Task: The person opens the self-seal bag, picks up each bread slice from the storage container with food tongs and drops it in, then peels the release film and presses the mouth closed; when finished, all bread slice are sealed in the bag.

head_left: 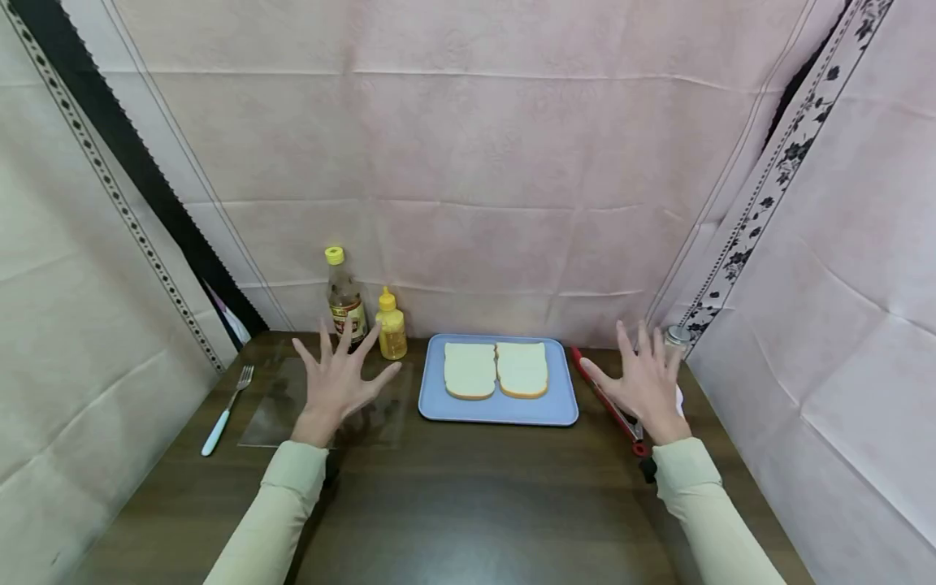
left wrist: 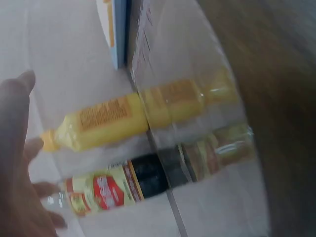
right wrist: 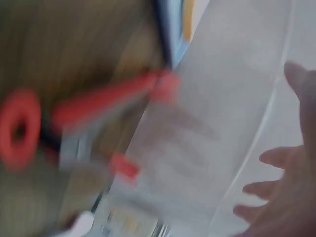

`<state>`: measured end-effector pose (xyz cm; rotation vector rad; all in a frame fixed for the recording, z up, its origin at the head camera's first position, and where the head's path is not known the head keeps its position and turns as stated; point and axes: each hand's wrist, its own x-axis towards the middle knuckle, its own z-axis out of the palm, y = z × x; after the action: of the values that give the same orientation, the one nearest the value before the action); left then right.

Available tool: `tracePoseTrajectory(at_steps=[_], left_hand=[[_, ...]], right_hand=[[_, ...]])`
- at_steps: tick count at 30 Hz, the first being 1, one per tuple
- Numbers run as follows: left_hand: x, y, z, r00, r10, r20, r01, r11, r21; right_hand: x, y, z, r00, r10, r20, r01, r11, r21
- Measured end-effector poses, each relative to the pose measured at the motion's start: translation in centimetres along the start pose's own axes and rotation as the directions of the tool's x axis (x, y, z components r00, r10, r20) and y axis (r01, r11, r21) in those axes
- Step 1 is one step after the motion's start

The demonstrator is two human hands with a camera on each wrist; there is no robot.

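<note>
Blue tray [head_left: 500, 411] at clock centre, rounded corners, two white crusted bread slices [head_left: 470, 370] on it. Left hand [head_left: 336, 386] spread wide at 9, holding nothing; fingers partly cover labelled bottle [head_left: 348, 305] at 10, squeezy yellow bottle [head_left: 392, 333] beside it. Clear flat sheet [head_left: 269, 418] and fork [head_left: 227, 413] at 9. Right hand [head_left: 647, 388] wide at 3, nothing held, partly blocking red tool [head_left: 617, 413] and lidded jar [head_left: 678, 334]. Glossy brown table [head_left: 475, 504], creased cloth [head_left: 468, 146] behind.

1. Cannot see all of the jar [head_left: 680, 334], partly behind the right hand [head_left: 649, 390], head frame right.
2. Cannot trace the red tool [right wrist: 101, 102] clearly, blurred, left of right-wrist frame.
3. Cannot read the blurred label [left wrist: 104, 114] on the yellow bottle [left wrist: 74, 133], left-wrist frame centre.
4. Cannot see the left hand [left wrist: 16, 160] past that frame's left edge.
</note>
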<state>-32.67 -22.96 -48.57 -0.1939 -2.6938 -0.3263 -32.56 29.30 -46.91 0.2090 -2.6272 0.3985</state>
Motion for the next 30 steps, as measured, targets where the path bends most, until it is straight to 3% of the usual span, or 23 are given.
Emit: tracePoseTrajectory(at_steps=[2,4,6,9,12,15,18,22,27,30], left_hand=[[-0.7,-1.0,-0.2,0.999,0.046,0.006,-0.046,0.998,-0.04],[-1.3,-1.9,-0.2,0.995,0.095,0.01,-0.094,0.993,-0.077],[-1.7,-2.5,0.0,0.99,0.142,0.017,-0.139,0.982,-0.13],[-1.9,-3.0,0.7,0.982,0.181,0.057,-0.165,0.963,-0.215],[-2.1,-3.1,1.5,0.973,0.196,0.121,-0.151,0.938,-0.311],[-2.4,-3.2,2.0,0.962,0.204,0.18,-0.12,0.912,-0.392],[-2.4,-3.5,2.5,0.946,0.222,0.236,-0.103,0.897,-0.43],[-2.4,-4.3,2.8,0.934,0.195,0.299,-0.05,0.9,-0.432],[-2.4,-5.1,2.7,0.944,0.154,0.293,-0.013,0.901,-0.434],[-2.4,-5.3,2.4,0.957,0.143,0.252,-0.004,0.876,-0.482]], right_hand=[[-0.4,-2.5,1.2,0.988,-0.134,-0.078,0.14,0.987,0.073],[-1.0,-6.3,2.9,0.953,-0.286,-0.096,0.299,0.941,0.158],[-1.6,-10.8,4.6,0.912,-0.41,-0.014,0.399,0.878,0.264],[-2.1,-17.5,7.3,0.829,-0.528,0.186,0.434,0.816,0.381],[-2.0,-22.6,9.7,0.736,-0.588,0.336,0.453,0.796,0.402],[-1.5,-25.9,11.3,0.679,-0.605,0.415,0.49,0.795,0.357],[-1.2,-27.3,12.0,0.658,-0.591,0.467,0.52,0.805,0.286],[-1.0,-27.9,12.5,0.654,-0.567,0.501,0.516,0.819,0.252],[-0.9,-27.7,12.8,0.655,-0.577,0.488,0.507,0.814,0.282],[-0.8,-27.6,12.9,0.659,-0.58,0.48,0.507,0.813,0.286]])
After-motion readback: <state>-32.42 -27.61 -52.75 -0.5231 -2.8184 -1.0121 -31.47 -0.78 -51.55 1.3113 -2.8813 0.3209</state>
